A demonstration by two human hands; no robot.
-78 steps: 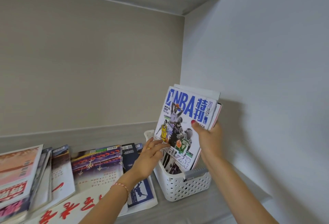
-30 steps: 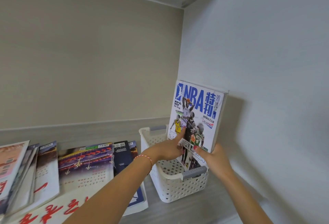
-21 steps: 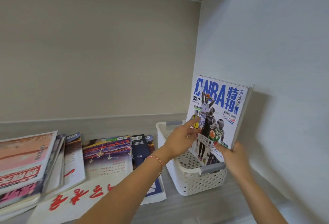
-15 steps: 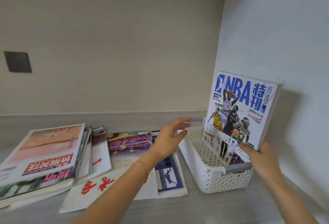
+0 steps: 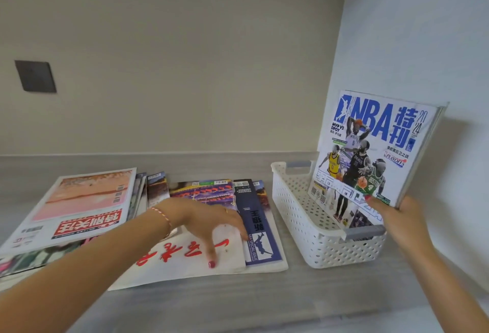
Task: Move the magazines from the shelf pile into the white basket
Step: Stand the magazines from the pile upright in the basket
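Note:
A white perforated basket (image 5: 312, 237) sits on the shelf at the right. An NBA magazine (image 5: 370, 147) stands upright in it against the right wall, with other magazines behind it. My right hand (image 5: 397, 216) grips the lower right corner of that upright bundle. A spread of magazines lies flat to the left of the basket. My left hand (image 5: 211, 223) reaches down onto a white magazine with red characters (image 5: 185, 256), fingers touching its cover. Next to it lies a dark blue NBA special issue (image 5: 258, 224).
A second pile topped by a pink-covered magazine (image 5: 79, 205) lies at the far left. A dark square plate (image 5: 35, 76) is on the back wall. The grey shelf board (image 5: 264, 301) runs along the front; the white side wall (image 5: 423, 41) stands close behind the basket.
My left hand has left the NBA magazine and moved left and down onto the flat magazines. My right hand still holds the upright bundle in the basket. The view has swung left.

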